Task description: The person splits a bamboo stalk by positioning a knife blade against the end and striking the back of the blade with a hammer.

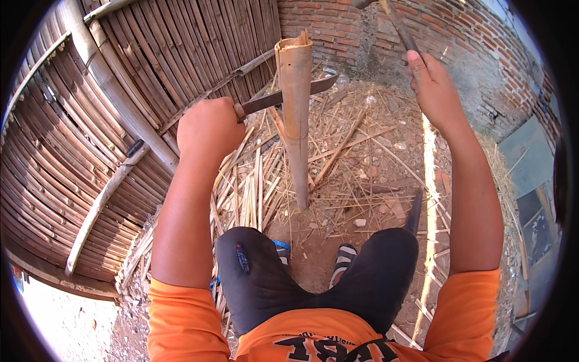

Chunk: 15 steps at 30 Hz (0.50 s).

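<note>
A length of split bamboo (295,114) stands upright on the ground before me, its top edge ragged. My left hand (211,128) is closed round the wooden handle of a machete (265,101). The blade crosses the bamboo below its top, with the near side of the bamboo covering the middle of the blade and the tip showing on the right. How deep it sits in the bamboo I cannot tell. A strip stands away from the bamboo's left side under the blade. My right hand (432,90) grips a hammer (398,25), raised at the upper right; its head is partly out of view.
Bamboo strips (256,193) lie heaped to the left, with straw and splinters (368,145) across the dirt beyond. A slatted bamboo wall (66,175) stands at left, a brick wall (338,30) at the back. Grey panels (528,157) lean at right. My sandalled feet flank the bamboo's base.
</note>
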### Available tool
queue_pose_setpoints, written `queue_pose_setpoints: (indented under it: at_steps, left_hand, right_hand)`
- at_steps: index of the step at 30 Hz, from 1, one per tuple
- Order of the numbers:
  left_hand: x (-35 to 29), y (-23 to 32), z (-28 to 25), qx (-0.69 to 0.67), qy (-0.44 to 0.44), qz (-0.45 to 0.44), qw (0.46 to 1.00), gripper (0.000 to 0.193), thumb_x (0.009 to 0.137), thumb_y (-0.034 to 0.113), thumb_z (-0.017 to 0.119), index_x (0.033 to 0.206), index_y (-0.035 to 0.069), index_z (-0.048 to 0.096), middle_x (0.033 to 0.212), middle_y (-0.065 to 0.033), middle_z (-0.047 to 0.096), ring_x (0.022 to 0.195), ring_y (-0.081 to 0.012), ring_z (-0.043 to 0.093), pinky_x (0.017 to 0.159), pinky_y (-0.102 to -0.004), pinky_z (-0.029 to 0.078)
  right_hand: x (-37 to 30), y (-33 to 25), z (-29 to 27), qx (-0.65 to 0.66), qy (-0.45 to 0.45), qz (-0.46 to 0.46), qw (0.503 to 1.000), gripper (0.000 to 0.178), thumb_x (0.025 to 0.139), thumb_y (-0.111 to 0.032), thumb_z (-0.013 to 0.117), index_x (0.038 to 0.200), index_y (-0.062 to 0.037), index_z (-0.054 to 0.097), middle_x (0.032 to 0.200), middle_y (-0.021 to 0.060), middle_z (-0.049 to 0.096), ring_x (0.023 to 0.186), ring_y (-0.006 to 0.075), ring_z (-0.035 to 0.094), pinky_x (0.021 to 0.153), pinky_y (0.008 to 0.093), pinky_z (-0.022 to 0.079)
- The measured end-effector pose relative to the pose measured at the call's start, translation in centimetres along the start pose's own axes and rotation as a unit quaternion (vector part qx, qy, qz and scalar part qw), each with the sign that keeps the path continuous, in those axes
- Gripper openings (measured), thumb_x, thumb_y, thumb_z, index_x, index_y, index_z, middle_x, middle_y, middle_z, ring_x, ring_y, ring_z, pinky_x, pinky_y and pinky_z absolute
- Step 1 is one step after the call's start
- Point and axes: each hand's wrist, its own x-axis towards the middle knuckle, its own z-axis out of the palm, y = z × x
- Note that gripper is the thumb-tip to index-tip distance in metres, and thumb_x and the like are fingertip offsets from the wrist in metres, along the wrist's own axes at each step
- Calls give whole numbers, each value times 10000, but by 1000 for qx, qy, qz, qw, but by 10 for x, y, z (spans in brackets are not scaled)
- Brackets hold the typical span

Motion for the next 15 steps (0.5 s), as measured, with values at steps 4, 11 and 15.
queue_pose_setpoints:
  at_steps: [4, 11, 15]
  left_hand:
    - [-3, 0, 0, 6, 1, 10, 1000, 256, 860, 265, 701, 1074, 142, 765, 990, -132, 758, 955, -321, 733, 851, -446, 588]
    - [0, -14, 4, 3, 14, 11, 1000, 256, 841, 263, 694, 1039, 113, 755, 955, -140, 757, 930, -333, 731, 844, -455, 586]
    - [0, -14, 8, -4, 23, 11, 1000, 253, 835, 260, 685, 1021, 102, 751, 929, -141, 756, 906, -338, 729, 835, -458, 585]
  right_hand:
    - [-34, 14, 37, -72, -99, -30, 992, 560, 1079, -508, 449, 951, 15, 603, 746, 170, 590, 713, 326, 572, 723, 455, 472]
    - [-1, -3, 5, -17, -41, -2, 999, 562, 1075, -522, 455, 1008, 12, 614, 754, 179, 587, 713, 330, 559, 736, 454, 480]
    - [-25, 1, 41, 9, 32, -25, 999, 562, 1076, -524, 448, 990, 7, 610, 748, 174, 580, 702, 315, 559, 716, 448, 471]
